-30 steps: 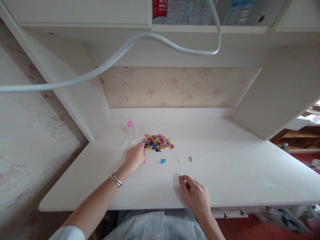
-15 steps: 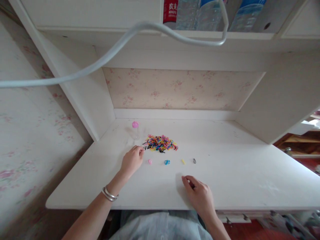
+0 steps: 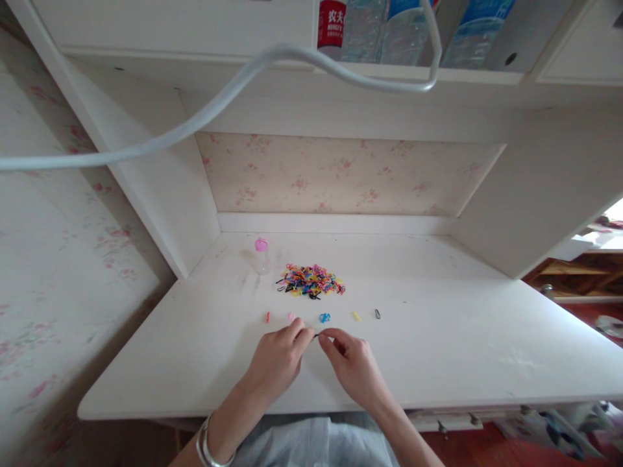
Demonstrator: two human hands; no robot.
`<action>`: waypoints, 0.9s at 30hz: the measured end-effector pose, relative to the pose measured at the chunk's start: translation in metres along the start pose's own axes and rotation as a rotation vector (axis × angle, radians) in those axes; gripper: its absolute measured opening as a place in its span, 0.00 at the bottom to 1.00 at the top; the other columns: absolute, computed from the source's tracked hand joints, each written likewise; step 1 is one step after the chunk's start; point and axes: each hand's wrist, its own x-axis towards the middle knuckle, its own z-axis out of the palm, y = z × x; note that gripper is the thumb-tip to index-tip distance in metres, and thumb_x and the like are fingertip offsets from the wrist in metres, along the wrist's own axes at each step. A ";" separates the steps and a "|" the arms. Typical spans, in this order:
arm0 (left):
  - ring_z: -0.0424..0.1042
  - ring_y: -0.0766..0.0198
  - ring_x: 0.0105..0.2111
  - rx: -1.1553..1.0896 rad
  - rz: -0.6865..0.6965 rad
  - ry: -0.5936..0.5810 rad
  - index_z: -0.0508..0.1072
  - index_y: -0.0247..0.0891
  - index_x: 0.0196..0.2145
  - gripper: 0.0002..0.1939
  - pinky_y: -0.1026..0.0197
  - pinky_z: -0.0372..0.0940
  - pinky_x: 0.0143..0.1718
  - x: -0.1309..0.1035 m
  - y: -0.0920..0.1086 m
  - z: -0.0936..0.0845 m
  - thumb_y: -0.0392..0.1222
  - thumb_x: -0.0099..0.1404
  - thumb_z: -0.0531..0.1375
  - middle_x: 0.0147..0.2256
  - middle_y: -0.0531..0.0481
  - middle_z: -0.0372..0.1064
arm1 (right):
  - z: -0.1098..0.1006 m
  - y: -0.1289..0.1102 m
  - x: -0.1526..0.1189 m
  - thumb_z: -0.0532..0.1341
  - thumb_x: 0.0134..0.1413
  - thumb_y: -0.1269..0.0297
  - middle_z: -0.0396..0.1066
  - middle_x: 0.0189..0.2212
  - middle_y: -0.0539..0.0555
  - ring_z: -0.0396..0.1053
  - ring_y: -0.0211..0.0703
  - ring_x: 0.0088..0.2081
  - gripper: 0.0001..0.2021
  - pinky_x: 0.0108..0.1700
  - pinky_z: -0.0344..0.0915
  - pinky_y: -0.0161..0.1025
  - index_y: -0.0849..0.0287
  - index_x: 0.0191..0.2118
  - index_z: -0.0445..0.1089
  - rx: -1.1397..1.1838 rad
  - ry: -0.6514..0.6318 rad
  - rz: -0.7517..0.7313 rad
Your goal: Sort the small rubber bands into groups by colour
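Note:
My left hand [image 3: 283, 355] and my right hand [image 3: 354, 364] meet over the front middle of the desk. Their fingertips pinch a small black rubber band [image 3: 316, 335] from both sides. Just beyond them runs a spaced row of little bands: a red band [image 3: 267, 317], a pink band [image 3: 291, 316] partly behind my left fingers, blue bands [image 3: 325, 318], a yellow band [image 3: 357, 316] and a black looped band [image 3: 377, 314]. Farther back lies a heap of mixed coloured rubber bands [image 3: 311, 281].
A clear bottle with a pink lid [image 3: 261, 245] stands left of the heap on the white desk [image 3: 438, 337]. A white cable [image 3: 219, 97] crosses the upper view. Above is a shelf with plastic bottles [image 3: 363, 29]; side panels flank the desk.
My left hand has come from the heap's left edge toward me and right. My right hand has shifted left to meet it. The red band now shows where my left hand was.

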 end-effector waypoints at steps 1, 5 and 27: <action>0.70 0.66 0.32 0.008 0.017 -0.008 0.67 0.43 0.41 0.12 0.67 0.63 0.29 -0.001 0.000 0.000 0.33 0.65 0.48 0.40 0.48 0.66 | 0.001 0.001 -0.001 0.52 0.56 0.50 0.61 0.16 0.46 0.55 0.33 0.19 0.20 0.22 0.51 0.30 0.59 0.36 0.74 0.002 0.003 0.004; 0.70 0.66 0.31 0.001 0.052 -0.025 0.67 0.43 0.41 0.13 0.67 0.63 0.29 -0.002 0.003 0.002 0.31 0.64 0.48 0.36 0.50 0.66 | 0.002 0.006 -0.010 0.52 0.56 0.50 0.62 0.16 0.47 0.55 0.33 0.19 0.20 0.22 0.50 0.30 0.59 0.31 0.74 -0.021 0.001 0.007; 0.71 0.67 0.32 -0.379 -0.230 0.084 0.69 0.43 0.36 0.11 0.67 0.62 0.34 -0.023 -0.014 0.027 0.42 0.68 0.48 0.33 0.53 0.72 | -0.077 0.089 0.026 0.48 0.59 0.52 0.76 0.29 0.53 0.70 0.42 0.29 0.18 0.28 0.52 0.34 0.47 0.41 0.74 -0.742 0.298 0.264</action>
